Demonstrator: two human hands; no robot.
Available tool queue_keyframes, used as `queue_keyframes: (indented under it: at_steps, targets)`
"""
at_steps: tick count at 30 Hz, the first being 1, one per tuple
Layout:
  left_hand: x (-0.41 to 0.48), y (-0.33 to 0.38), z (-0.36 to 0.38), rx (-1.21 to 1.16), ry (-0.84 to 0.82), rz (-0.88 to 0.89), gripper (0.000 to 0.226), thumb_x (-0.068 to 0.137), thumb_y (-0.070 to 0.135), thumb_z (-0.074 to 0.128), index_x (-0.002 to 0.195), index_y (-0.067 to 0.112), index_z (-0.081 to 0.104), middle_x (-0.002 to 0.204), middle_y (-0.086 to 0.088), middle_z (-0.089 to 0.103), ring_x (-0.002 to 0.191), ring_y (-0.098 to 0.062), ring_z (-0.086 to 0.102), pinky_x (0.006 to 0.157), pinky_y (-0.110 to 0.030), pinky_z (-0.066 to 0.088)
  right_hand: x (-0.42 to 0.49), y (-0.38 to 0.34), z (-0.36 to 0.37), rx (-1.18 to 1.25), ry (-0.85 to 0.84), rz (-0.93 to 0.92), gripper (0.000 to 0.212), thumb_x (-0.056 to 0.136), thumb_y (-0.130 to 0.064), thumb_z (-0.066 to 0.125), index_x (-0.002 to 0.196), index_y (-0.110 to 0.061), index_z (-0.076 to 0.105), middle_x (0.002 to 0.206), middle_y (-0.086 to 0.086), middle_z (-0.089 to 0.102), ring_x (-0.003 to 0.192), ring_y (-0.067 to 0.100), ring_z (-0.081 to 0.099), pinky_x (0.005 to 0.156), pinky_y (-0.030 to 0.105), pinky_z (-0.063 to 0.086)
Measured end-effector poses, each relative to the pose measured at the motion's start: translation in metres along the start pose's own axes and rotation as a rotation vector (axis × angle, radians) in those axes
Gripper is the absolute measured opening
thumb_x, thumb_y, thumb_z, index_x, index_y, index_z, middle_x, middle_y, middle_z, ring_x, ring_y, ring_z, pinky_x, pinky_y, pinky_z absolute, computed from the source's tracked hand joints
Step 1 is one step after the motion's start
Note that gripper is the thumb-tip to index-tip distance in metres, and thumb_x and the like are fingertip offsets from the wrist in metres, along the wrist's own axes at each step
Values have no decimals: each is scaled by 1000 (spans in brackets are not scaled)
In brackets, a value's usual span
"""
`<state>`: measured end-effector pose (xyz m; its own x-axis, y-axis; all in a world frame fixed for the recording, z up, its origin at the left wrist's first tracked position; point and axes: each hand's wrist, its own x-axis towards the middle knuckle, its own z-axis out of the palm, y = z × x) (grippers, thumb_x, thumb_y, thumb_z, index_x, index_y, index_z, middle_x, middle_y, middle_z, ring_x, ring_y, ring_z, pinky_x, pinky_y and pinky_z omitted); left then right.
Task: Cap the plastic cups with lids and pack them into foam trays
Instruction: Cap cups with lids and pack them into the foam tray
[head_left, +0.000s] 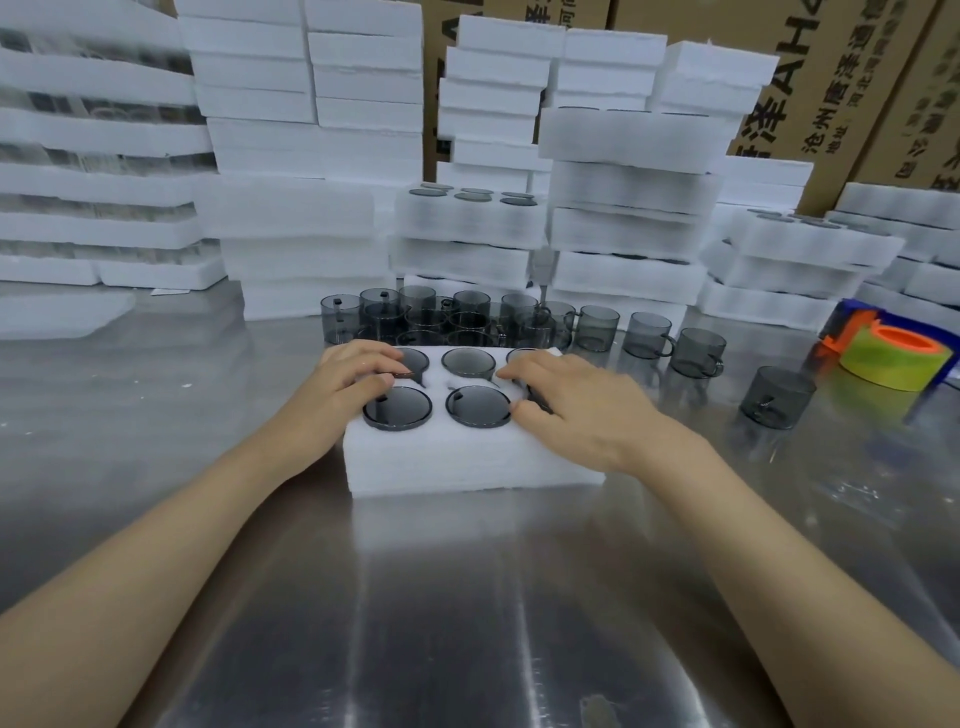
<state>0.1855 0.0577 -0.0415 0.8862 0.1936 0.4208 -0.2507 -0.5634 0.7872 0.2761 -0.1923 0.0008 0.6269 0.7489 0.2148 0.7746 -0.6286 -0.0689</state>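
Note:
A white foam tray (467, 462) lies on the steel table in front of me, its round holes filled with dark grey lidded cups (479, 406). My left hand (348, 376) rests on the tray's left side, its fingers over the far-left cup. On the tray's right side lies my right hand (563, 400), fingers spread across the top and covering the right-hand cups. Neither hand grips anything that I can see. Behind the tray stands a cluster of smoky grey plastic cups with handles (447, 317), without lids.
More grey cups (696, 351) trail off to the right, one (776, 397) apart from the rest. A yellow-green tape roll in an orange-blue dispenser (893, 358) sits far right. Stacks of foam trays (628, 192) and cardboard boxes (841, 83) fill the back.

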Motion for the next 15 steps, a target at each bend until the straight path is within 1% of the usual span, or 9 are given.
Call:
queue_keyframes:
  at_steps: [3, 5, 6, 7, 9, 12, 14, 15]
  targets:
    - [1, 0, 0, 21, -6, -4, 27, 97, 12, 52, 93, 33, 68, 118, 24, 56, 129, -9, 36, 105, -24, 27, 2, 1, 0, 7, -46, 27, 51, 91, -57, 24, 138, -41, 35, 144, -21, 34, 132, 9, 31, 85, 34, 30]
    - [1, 0, -1, 38, -11, -4, 18, 95, 22, 54, 94, 33, 68, 120, 24, 55, 130, -9, 36, 108, -28, 26, 7, 0, -1, 26, -107, 74, 54, 91, -62, 24, 140, -40, 31, 145, -17, 32, 137, 11, 24, 90, 41, 33]
    - [0, 0, -1, 37, -13, -8, 16, 91, 28, 53, 95, 32, 69, 122, 23, 54, 131, -9, 35, 110, -29, 26, 11, -2, -1, 28, -135, 98, 57, 90, -64, 23, 140, -37, 31, 144, -13, 34, 136, 12, 24, 93, 44, 34]
    - [-1, 1, -1, 24, -12, -16, 20, 87, 33, 51, 96, 31, 69, 124, 21, 53, 131, -9, 35, 110, -30, 27, 16, -4, -1, 32, -157, 121, 61, 89, -66, 23, 140, -34, 31, 141, -9, 36, 134, 14, 25, 95, 45, 34]
    - [-3, 4, 1, -28, -10, -35, 25, 83, 35, 49, 96, 29, 69, 128, 19, 49, 133, -9, 35, 110, -31, 28, 24, -6, -1, 59, -173, 159, 65, 88, -69, 21, 139, -31, 34, 133, -4, 41, 129, 17, 29, 99, 47, 34]
    - [-3, 8, 2, -76, -4, -43, 20, 84, 28, 54, 96, 24, 69, 135, 9, 41, 133, -6, 34, 108, -26, 30, 30, -6, 0, 121, -121, 163, 56, 89, -68, 17, 122, -34, 45, 116, -5, 50, 117, 17, 37, 97, 51, 35]
    - [-2, 7, 3, -58, 6, -38, 14, 93, 14, 56, 100, 21, 67, 138, 5, 35, 133, -6, 33, 110, -28, 29, 33, -2, -1, 199, -102, 163, 49, 91, -65, 15, 113, -35, 47, 109, -8, 55, 110, 18, 41, 96, 51, 35]
    - [-2, 7, 3, -54, 15, -39, 18, 96, 8, 53, 102, 21, 66, 138, 5, 33, 133, -6, 32, 111, -28, 28, 35, 0, -1, 239, -105, 167, 45, 93, -63, 15, 111, -35, 46, 106, -8, 56, 108, 19, 43, 97, 50, 36]
